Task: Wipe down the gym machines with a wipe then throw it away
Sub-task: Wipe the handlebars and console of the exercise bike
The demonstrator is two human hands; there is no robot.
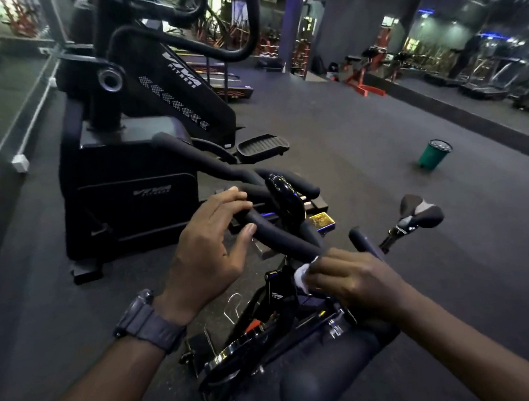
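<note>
Two hands, one wipe

Right hand with white wipe on black handlebar, left hand alongside.

Dim, bluish, wide-angle edge distortion

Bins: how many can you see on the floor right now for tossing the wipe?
1. A green bin stands on the open floor, ahead and to the right, beyond the bike saddle. Others may be hidden behind machines or out of frame.
</note>
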